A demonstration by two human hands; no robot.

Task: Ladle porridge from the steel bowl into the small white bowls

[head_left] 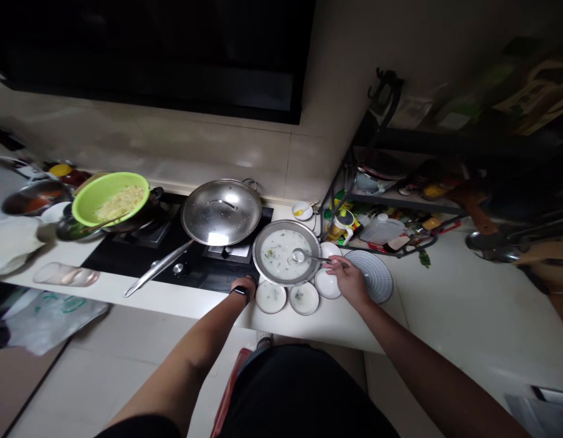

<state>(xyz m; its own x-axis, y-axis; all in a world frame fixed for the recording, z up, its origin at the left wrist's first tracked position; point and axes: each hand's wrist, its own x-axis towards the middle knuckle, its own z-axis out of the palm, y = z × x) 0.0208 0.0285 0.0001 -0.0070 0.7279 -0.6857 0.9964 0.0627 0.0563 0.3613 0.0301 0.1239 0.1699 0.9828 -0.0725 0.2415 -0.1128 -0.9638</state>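
A wide metal basin (258, 260) of milky white liquid with green bits stands at the right of the stove. My right hand (347, 278) is closed on the handle of a metal spoon (299, 256), whose bowl is in the liquid. Against the basin's lower left side is my left hand (245, 284), with a watch on the wrist; its fingers are mostly hidden. Two small bowls in front, a left bowl (271, 297) and a right bowl (304, 298), hold similar liquid. Another white bowl (327, 284) sits beside my right hand.
A lidded wok (221, 212) rests on the black stove (194, 272), its long handle reaching over the front edge. A green colander (87, 204) of pale shreds is further left. On the right are a patterned plate (377, 277) and a crowded rack (400, 204).
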